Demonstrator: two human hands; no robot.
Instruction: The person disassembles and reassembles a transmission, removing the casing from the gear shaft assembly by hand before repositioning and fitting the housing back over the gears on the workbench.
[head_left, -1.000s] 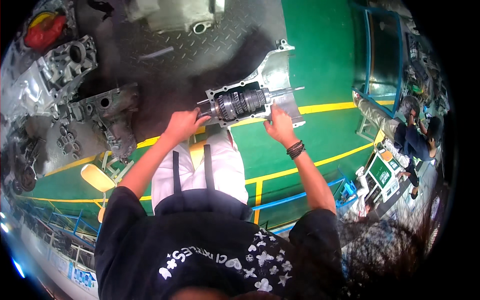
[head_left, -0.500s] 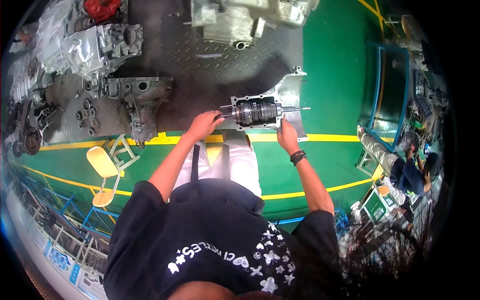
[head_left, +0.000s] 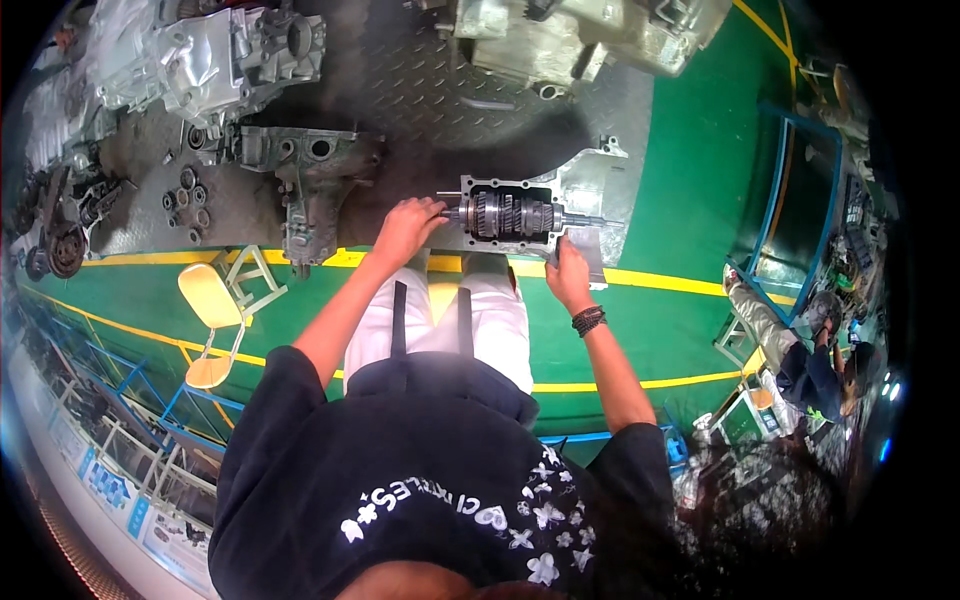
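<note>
While our left hand (head_left: 408, 230) holds the left end of the grey steel geared shaft (head_left: 512, 215) in the open silver metal casing (head_left: 592, 182), our right hand (head_left: 570, 276) clamping the near edge, we should keep both level.

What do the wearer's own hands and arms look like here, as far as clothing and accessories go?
Both the left hand and right hand are ungloved. The black short sleeves leave the forearms uncovered. The right wrist carries a dark bracelet in several strands, seemingly beaded; no band shows on the left wrist.
</note>
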